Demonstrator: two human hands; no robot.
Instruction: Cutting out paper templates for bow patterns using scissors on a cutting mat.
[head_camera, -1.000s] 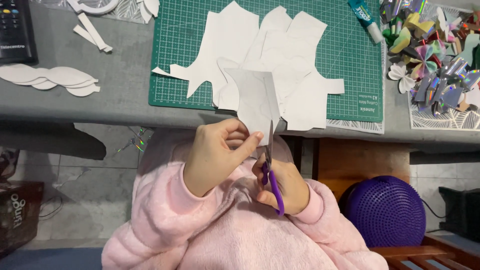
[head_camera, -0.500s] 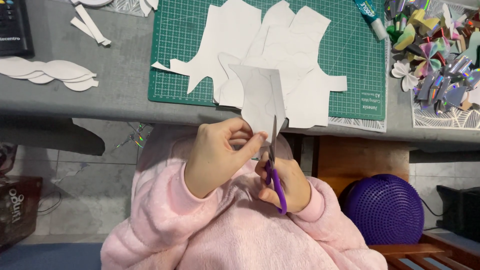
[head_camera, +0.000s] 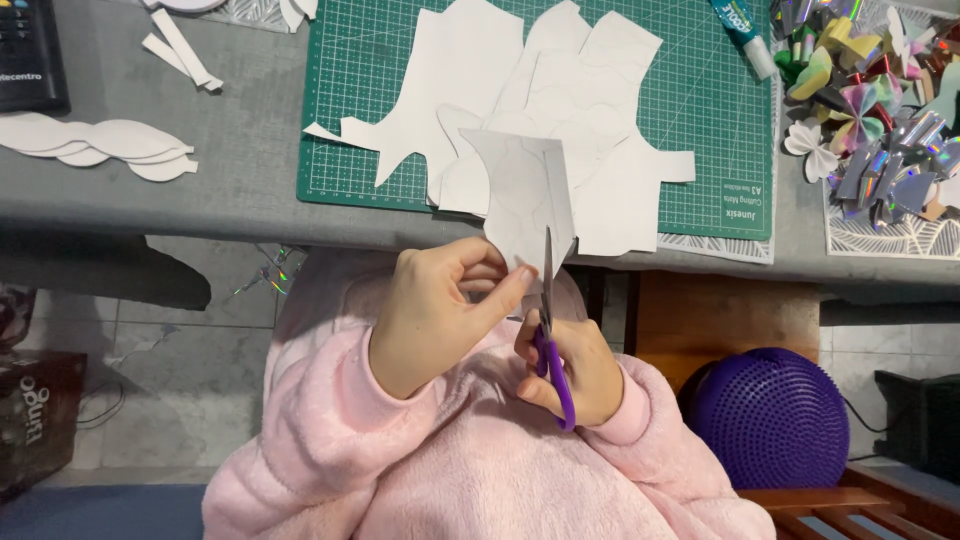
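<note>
My left hand (head_camera: 440, 305) pinches the lower edge of a white paper piece (head_camera: 525, 195) held upright above my lap. My right hand (head_camera: 575, 365) grips purple-handled scissors (head_camera: 552, 350), whose blades stand vertically in the paper's bottom edge, just right of my left thumb. Faint curved lines are drawn on the paper. Both arms wear fluffy pink sleeves.
A green cutting mat (head_camera: 690, 110) on the grey table (head_camera: 240, 180) carries several white paper offcuts (head_camera: 470, 90). Cut white petal shapes (head_camera: 95, 145) lie at the left, shiny folded paper flowers (head_camera: 880, 110) and a glue tube (head_camera: 745, 25) at the right. A purple knobbly ball (head_camera: 775, 415) sits on the floor.
The paper and scissors have stayed nearly in place; the blades have crept slightly up into the paper and the view has shifted a little.
</note>
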